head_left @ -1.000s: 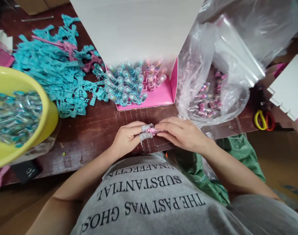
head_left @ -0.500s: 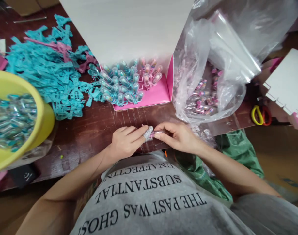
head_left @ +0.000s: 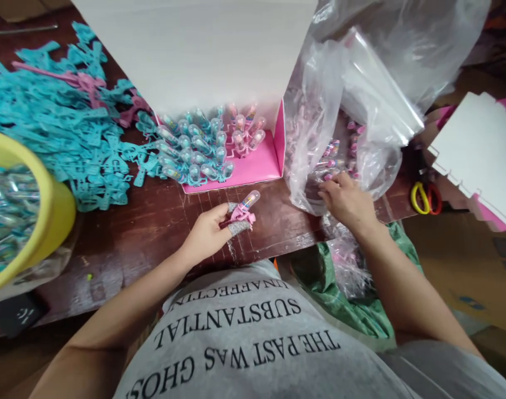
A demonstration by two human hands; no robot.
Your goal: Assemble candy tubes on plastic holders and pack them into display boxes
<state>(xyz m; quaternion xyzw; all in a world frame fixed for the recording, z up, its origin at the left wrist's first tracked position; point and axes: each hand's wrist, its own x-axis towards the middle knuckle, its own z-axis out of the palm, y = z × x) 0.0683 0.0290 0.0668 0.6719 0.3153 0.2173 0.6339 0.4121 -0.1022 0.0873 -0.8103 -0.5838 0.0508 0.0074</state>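
Note:
My left hand (head_left: 207, 233), with grey wrapping on its thumb and a finger, is closed on a pink plastic holder (head_left: 241, 215). A clear round-ended capsule tube (head_left: 250, 200) with coloured bits inside sticks up from that holder. My right hand (head_left: 346, 199) is at the mouth of a clear plastic bag (head_left: 297, 185), its fingers curled down by small pink-ended tubes (head_left: 331, 148). What those fingertips grip, if anything, is hidden. Behind my left hand, a pink box (head_left: 256, 169) with a raised white lid holds rows of blue and pink capsule pieces (head_left: 200, 145).
At left lie a heap of turquoise plastic pieces (head_left: 57, 111) and a yellow tub (head_left: 64, 213) of capsule tubes. Yellow-and-red-handled scissors (head_left: 421, 198) and white card sheets (head_left: 477, 149) are at right. A green sack (head_left: 361, 318) hangs below the table edge.
My right hand has left the pink piece and moved right to the bag. My left hand keeps the piece, now turned with its clear tube pointing up. The view has shifted slightly right.

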